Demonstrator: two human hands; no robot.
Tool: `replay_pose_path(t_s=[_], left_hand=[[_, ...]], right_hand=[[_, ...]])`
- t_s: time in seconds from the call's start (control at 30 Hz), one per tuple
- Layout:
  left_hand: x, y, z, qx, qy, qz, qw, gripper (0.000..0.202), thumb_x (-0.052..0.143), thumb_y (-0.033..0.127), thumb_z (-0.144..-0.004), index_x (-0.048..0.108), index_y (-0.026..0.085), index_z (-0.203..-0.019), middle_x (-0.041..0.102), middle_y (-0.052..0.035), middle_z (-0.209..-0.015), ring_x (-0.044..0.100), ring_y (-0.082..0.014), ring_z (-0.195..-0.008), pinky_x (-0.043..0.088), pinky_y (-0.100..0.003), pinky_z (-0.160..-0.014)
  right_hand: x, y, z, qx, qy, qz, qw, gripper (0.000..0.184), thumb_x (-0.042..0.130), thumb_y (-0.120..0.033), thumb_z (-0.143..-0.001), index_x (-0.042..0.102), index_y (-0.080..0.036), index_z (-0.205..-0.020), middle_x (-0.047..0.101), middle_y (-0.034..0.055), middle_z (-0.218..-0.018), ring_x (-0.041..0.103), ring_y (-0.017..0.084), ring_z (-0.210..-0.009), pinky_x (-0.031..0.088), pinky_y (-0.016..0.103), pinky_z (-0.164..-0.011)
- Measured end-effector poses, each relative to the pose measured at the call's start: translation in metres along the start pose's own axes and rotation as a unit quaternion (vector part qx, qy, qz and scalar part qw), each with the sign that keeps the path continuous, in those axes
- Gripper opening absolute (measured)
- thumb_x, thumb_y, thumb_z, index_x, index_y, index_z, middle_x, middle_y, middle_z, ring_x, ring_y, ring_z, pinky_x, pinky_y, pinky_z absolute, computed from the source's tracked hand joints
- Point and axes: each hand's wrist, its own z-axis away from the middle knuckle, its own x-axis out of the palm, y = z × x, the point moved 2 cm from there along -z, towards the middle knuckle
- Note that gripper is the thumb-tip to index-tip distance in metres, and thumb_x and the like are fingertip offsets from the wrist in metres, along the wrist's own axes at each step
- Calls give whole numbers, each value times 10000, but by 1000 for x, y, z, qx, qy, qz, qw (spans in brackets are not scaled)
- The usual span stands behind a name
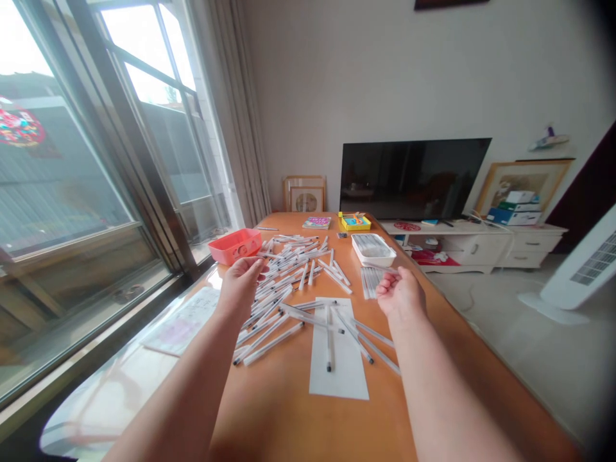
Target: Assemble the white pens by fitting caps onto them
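Pens on white paper, more heaped beyond, near left hand; its fingers narrow, cannot tell if gripping anything
Right hand pinches thin clear tube near row of tubes; light grip, tube kept level, probably best
White tray past row, contents unclear; red basket at left, inside hard to read; yellow box farthest, blue and orange items inside

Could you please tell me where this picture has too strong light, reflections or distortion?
Head view: the window's upper panes are burnt out to white; head view: the television screen carries dim reflections; head view: the fan slants near the edge, probably from lens distortion, and the right corners are dark.
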Motion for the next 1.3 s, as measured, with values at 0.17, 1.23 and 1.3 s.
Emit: replay_pose_path(t_s=[0.17, 1.23, 1.3], left_hand=[[-22, -1, 12, -7, -62, -121, 991, 392, 731, 501, -727, 692, 158, -913, 708, -62, -824, 583, -158, -689, 445, -281, -652], [50, -33, 27, 215, -288, -462, 811, 238, 560, 192, -835, 726, 260, -991, 663, -64, -1072, 616, -225, -1000, 472, -311, -860], [47, -34, 14, 204, -265, -457, 824, 233, 551, 216, -843, 726, 246, -994, 673, -74, -1062, 621, -231, -993, 472, -318, -862]], right_hand=[[-1, -1, -1, 6, -1, -3, 1000, 170, 499, -283, -900, 473, -200, -754, 468, -70, -536, 369, 53, -386, 287, 162, -327], [-1, 8, -6, 7, -39, 14, 999, 131, 590, -305, -855, 558, -180, -832, 469, -76, -536, 362, 49, -377, 277, 154, -320], [-1, 8, -5, 6, -42, 14, 999, 132, 595, -307, -854, 553, -184, -833, 472, -77, -540, 364, 49, -373, 280, 152, -320]])
